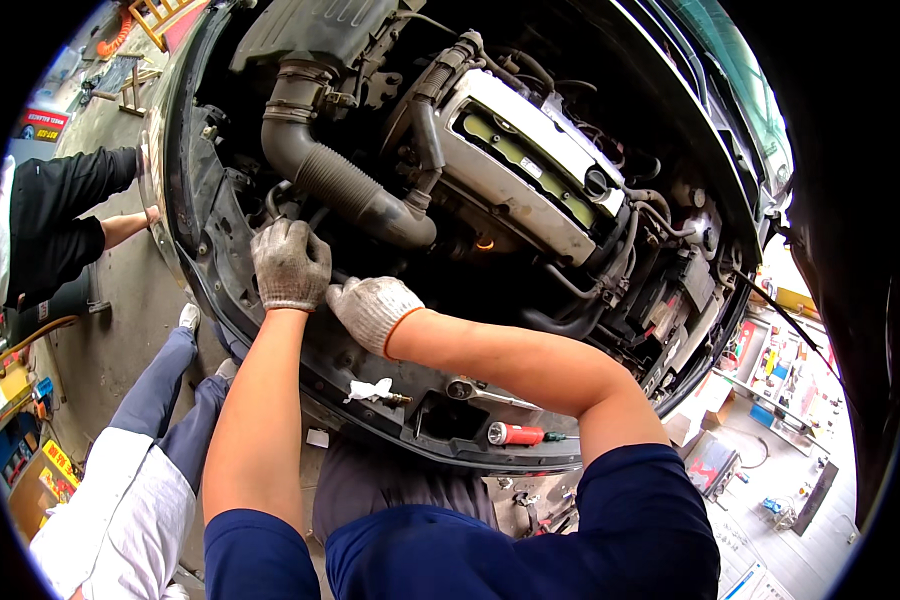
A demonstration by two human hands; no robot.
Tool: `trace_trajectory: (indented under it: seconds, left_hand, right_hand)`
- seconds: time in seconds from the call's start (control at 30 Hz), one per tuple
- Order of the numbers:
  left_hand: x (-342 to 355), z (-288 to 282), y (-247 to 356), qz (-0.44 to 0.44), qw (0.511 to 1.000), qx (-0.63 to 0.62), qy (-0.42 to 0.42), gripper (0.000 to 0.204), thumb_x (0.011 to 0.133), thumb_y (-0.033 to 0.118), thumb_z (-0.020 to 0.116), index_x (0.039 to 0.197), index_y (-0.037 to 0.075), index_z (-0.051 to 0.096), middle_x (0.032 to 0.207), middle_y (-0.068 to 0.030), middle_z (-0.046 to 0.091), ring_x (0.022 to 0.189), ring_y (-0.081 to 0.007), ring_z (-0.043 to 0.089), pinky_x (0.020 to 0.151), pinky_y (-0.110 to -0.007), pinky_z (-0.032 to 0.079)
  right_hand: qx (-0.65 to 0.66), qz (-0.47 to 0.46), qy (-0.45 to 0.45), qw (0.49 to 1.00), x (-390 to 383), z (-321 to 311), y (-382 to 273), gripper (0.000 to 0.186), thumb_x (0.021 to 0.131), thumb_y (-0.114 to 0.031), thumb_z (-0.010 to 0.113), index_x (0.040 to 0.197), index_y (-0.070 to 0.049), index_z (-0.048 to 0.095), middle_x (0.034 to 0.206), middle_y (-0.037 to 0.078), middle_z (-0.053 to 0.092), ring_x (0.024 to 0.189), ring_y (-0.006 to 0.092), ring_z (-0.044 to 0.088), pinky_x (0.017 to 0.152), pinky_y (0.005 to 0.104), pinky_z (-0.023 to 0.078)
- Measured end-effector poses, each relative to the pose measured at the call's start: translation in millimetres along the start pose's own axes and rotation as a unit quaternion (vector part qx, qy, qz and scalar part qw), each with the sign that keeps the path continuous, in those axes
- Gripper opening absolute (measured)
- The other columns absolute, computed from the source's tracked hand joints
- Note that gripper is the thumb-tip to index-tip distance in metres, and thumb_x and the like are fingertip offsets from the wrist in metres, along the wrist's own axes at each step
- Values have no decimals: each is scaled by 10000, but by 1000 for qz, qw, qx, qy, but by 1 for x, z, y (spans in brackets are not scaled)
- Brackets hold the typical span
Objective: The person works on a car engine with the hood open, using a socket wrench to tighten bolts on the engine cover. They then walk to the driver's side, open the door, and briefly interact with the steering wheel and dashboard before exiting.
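Both my hands wear soiled white knit gloves and reach into the front of a car's engine bay. My left hand (290, 265) is curled beside a small dark hose (278, 198), below the large ribbed air intake hose (345, 185). Close to its right, my right hand (375, 308) has its fingers bent in toward the same spot. Whatever the fingers grip is hidden by the gloves and dark shadow. Farther back sits the engine with its silver cover (515, 165).
On the front panel lie a crumpled white tissue (368, 389), a ratchet wrench (495, 396), a red flashlight (515, 433) and a screwdriver (558, 436). Two people stand at the left, one in black shorts (65, 240), one in a white shirt (130, 500). The raised hood (850, 250) hangs at right.
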State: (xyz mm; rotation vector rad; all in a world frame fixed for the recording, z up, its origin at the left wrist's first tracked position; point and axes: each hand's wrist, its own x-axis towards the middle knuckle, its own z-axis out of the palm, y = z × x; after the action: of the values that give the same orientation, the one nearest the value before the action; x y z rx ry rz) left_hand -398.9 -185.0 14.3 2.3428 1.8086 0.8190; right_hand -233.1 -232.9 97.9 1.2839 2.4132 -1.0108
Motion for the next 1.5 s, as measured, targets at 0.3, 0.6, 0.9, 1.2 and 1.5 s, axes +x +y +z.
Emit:
trace_trajectory:
  seconds: [0.3, 0.6, 0.9, 1.2, 1.5]
  left_hand:
    - [-1, -7, -3, -15, 1000, -18, -6, 91, 852, 123, 702, 858, 51, 646, 927, -166, 671, 944, -404, 655, 895, -524, 502]
    - [2, -8, 3, -26, 999, -35, -15, 101, 855, 129, 706, 878, 43, 658, 951, -190, 675, 969, -411, 656, 923, -525, 502]
    - [0, -10, 2, -31, 999, -36, -19, 97, 858, 131, 707, 881, 43, 671, 943, -184, 674, 966, -408, 658, 934, -518, 506]
    - [-1, -4, -2, -22, 1000, -19, -6, 99, 825, 157, 716, 877, 78, 687, 920, -130, 674, 936, -361, 668, 921, -501, 505]
    - [-2, -4, -4, -30, 999, -20, -15, 143, 825, 175, 730, 923, 71, 724, 942, -136, 688, 950, -364, 679, 930, -499, 510]
  right_hand:
    - [168, 92, 74, 979, -13, -63, 59, 357, 879, -270, 724, 1137, -24, 733, 1001, 243, 783, 949, 391, 783, 885, 470, 627]
    - [-61, 179, 254, 949, -51, -137, 258, 215, 1024, -175, 719, 1201, -89, 809, 1191, 195, 791, 1105, 403, 748, 1003, 454, 596]
    - [-109, 154, 196, 962, -30, -138, 268, 249, 1020, -119, 682, 1238, -87, 799, 1169, 216, 784, 1090, 410, 751, 992, 463, 602]
    - [-257, 220, 112, 934, -23, -142, 260, 403, 1143, -383, 555, 1158, -46, 775, 1039, 293, 772, 980, 468, 764, 900, 532, 622]
    - [-325, 123, 104, 932, -31, -140, 249, 465, 1158, -438, 523, 1372, -40, 632, 1062, 302, 778, 1011, 492, 768, 890, 561, 614]
